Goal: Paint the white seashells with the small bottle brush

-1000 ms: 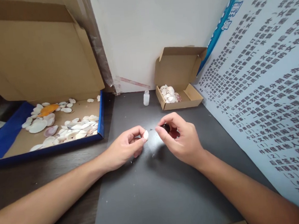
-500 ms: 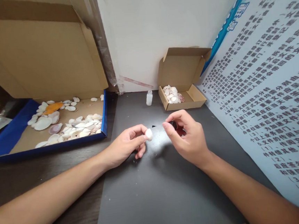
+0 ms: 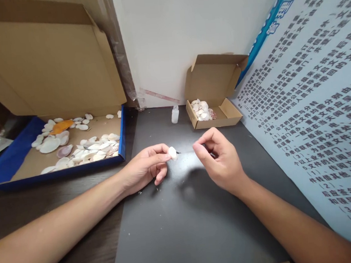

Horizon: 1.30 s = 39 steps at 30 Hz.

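My left hand [image 3: 146,166] is closed, with a small white seashell [image 3: 173,153] pinched between thumb and fingertips above the dark grey mat. Facing it, my right hand [image 3: 219,156] is closed in a pinch around a small brush; most of its grip end is hidden by the fingers. A thin, faint stem reaches left from the fingertips to the brush's dark tip [image 3: 178,152], which is at the shell's right edge. Whether tip and shell touch is hard to make out. Beyond the hands stands a small open bottle [image 3: 175,115] with whitish contents.
At left, an open blue-sided cardboard box [image 3: 122,146] holds many shells and an orange piece [image 3: 62,126]. A smaller open cardboard box [image 3: 218,123] with shells stands at the back right. A white wall rises behind, and a printed board [image 3: 308,107] slants along the right.
The shell has tilted and risen slightly with my left hand. The brush's dark tip has come left to the shell's edge, and the black end in my right hand is now hidden.
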### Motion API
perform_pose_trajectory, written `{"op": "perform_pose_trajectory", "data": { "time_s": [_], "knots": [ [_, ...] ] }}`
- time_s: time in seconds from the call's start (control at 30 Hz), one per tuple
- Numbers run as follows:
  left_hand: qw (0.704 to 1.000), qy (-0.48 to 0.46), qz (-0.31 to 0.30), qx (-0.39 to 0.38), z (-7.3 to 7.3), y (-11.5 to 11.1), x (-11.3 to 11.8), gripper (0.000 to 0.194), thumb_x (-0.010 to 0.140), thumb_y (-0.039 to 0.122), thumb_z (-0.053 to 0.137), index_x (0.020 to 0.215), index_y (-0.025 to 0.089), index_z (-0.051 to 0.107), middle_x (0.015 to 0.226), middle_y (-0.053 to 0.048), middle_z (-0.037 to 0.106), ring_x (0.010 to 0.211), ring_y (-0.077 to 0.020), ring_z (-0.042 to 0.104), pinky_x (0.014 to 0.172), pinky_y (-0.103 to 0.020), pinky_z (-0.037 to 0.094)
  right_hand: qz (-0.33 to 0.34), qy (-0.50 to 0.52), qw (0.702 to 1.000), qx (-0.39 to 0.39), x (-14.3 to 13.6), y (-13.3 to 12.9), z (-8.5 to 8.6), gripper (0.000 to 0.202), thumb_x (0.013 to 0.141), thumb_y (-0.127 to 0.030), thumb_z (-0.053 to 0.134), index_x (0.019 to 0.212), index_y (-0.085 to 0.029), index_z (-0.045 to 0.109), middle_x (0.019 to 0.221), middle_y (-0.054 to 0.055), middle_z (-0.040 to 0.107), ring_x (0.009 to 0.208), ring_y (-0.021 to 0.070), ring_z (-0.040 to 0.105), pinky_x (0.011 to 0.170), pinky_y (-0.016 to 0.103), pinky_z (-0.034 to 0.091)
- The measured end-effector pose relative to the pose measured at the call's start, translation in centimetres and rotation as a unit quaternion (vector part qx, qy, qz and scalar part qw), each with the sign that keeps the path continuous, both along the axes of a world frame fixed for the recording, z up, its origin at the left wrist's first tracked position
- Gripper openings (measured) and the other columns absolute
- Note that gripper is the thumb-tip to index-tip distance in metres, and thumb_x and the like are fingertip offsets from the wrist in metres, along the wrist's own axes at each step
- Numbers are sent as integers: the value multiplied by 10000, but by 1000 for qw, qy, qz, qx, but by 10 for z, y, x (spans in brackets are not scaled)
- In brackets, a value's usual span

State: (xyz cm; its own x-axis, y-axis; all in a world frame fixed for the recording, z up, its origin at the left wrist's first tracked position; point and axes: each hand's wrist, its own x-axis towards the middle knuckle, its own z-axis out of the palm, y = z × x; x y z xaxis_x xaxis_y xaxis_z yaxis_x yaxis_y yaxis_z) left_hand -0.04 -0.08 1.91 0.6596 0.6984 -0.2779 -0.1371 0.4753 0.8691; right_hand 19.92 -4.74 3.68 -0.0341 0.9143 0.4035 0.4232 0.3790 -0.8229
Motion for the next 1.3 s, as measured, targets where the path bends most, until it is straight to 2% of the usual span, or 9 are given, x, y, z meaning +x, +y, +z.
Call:
{"op": "perform_pose_trajectory", "data": {
  "time_s": [0.07,0.17,0.5,0.7,0.83,0.97,1.1,1.2,1.3],
  "knots": [
    [1000,-3,4,-4,0,0,0,186,814,300,705,814,182,561,448,79,481,345,-58,449,369,-147,368,19,-3,1000,1,0,-1,0,159,888,-269,580,796,-226,458,516,-105,406,429,65,325,424,214,276],
    [1000,-10,13,-8,0,0,0,189,806,293,713,785,175,566,458,73,491,353,-58,461,372,-149,372,-2,-16,1000,15,0,-2,0,170,873,-255,596,783,-227,454,510,-109,376,427,65,300,419,216,266],
    [999,-37,16,-9,-2,0,0,169,822,265,697,751,162,584,529,17,593,459,-81,545,418,-149,414,12,-43,998,43,0,-3,-2,129,881,-276,589,827,-228,483,540,-95,435,439,73,368,435,221,313],
    [999,-25,26,-4,-1,-1,1,186,803,266,715,755,156,573,553,38,541,473,-65,509,440,-152,386,-14,-88,994,59,2,-2,-3,113,880,-290,595,846,-227,506,560,-83,471,469,83,414,472,228,350],
    [999,-27,26,2,-1,-1,2,182,789,259,724,791,153,576,597,52,507,477,-48,481,457,-152,371,-70,-116,989,64,2,1,-2,109,890,-294,590,844,-220,524,568,-72,494,478,85,437,493,238,353],
    [999,-32,17,7,-3,-1,2,162,813,257,697,819,158,569,598,56,493,471,-45,477,460,-149,365,-13,-83,995,56,3,1,-2,92,903,-289,580,860,-223,533,564,-77,478,476,84,444,479,229,353],
    [999,-32,9,12,-4,-2,1,145,834,248,678,828,158,564,598,56,493,470,-42,470,464,-146,367,-42,-97,992,72,2,0,-2,103,881,-283,614,854,-220,538,579,-74,477,488,83,444,493,229,374],
    [999,-34,5,14,-4,-1,1,145,839,248,674,824,158,561,592,54,493,474,-45,473,468,-146,370,0,-85,993,82,2,-1,-2,90,879,-272,605,858,-224,531,582,-74,483,483,84,441,480,222,383],
    [999,-31,12,10,-4,-2,2,142,836,243,675,820,158,563,576,56,493,465,-45,465,462,-144,370,-11,-91,993,77,1,-2,-2,100,867,-253,608,843,-223,516,566,-81,464,457,78,411,454,217,366]
  ]
}}
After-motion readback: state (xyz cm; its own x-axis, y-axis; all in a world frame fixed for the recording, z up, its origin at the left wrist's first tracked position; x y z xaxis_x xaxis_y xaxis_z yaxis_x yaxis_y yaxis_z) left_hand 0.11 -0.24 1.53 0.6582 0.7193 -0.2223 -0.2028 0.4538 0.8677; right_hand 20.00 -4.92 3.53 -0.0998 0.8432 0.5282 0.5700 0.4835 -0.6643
